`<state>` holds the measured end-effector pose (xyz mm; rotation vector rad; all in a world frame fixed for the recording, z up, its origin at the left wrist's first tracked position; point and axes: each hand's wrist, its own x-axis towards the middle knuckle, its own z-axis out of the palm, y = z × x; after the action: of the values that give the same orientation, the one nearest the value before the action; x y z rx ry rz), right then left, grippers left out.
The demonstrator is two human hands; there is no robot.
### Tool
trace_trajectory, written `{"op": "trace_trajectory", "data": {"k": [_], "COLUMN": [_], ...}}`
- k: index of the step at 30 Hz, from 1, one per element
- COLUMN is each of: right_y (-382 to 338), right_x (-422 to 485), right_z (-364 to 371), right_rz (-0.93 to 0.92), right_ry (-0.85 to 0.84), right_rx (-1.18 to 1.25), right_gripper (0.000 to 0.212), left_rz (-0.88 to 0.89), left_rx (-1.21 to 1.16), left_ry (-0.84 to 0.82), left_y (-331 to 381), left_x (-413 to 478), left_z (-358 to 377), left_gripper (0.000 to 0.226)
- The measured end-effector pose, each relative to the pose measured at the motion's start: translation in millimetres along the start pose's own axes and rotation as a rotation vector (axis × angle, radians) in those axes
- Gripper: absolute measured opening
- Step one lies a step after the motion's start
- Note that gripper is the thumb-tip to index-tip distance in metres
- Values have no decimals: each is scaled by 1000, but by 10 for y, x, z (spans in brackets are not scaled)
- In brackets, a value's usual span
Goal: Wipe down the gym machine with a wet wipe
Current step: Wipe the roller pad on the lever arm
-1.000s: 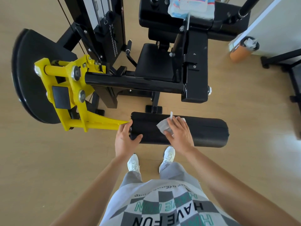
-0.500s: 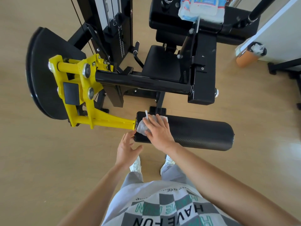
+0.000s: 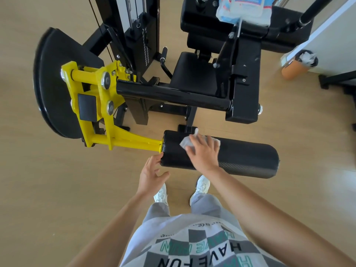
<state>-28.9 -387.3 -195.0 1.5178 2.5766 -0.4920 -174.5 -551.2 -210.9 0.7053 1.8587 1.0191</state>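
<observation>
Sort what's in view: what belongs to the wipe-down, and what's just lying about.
Job: wipe under the right hand, pressed on the roller pad; left hand at the pad's end; yellow arm; seat; wipes pack.
Lying about: orange container with crumpled paper in it; black stand at the right edge.

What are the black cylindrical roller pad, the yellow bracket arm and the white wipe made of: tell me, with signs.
Black cylindrical roller pad: probably foam under a vinyl-like cover; matt, fine woven texture, rounded ends.
Yellow bracket arm: likely painted steel, semi-gloss; flat plates, silver bolts.
White wipe: thin nonwoven cloth, wetness unclear; it crumples limply under the right hand.
</observation>
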Motion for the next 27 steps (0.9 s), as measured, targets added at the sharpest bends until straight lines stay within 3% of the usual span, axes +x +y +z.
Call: {"op": "trace_trajectory", "data": {"k": [5, 9, 12, 16, 20, 27], "right_y": [-503, -269, 50, 386, 215, -450], "right_x": [10, -98, -208, -253, -66, -33], "right_z": [61, 46, 5, -17, -18, 46], "right_rz": [-261, -343, -291, -79, 47, -289], "right_ry": [-64, 7, 54, 115, 117, -31], "right_rx": [19, 1, -24, -8, 10, 20], "right_gripper": [49, 53, 55, 49, 40, 49], "left_rz": [5, 5, -2, -20, -53, -48], "left_rx": [6, 8, -1, -3, 1, 65], "left_ry": [-23, -13, -16, -25, -8, -4], "left_y": [1, -3, -17, 16, 51, 124], "left_x": [15, 5, 19, 24, 55, 81], "left_z": [-48, -35, -40, -57, -89, -121], "left_gripper": [53, 52, 52, 56, 49, 42]}}
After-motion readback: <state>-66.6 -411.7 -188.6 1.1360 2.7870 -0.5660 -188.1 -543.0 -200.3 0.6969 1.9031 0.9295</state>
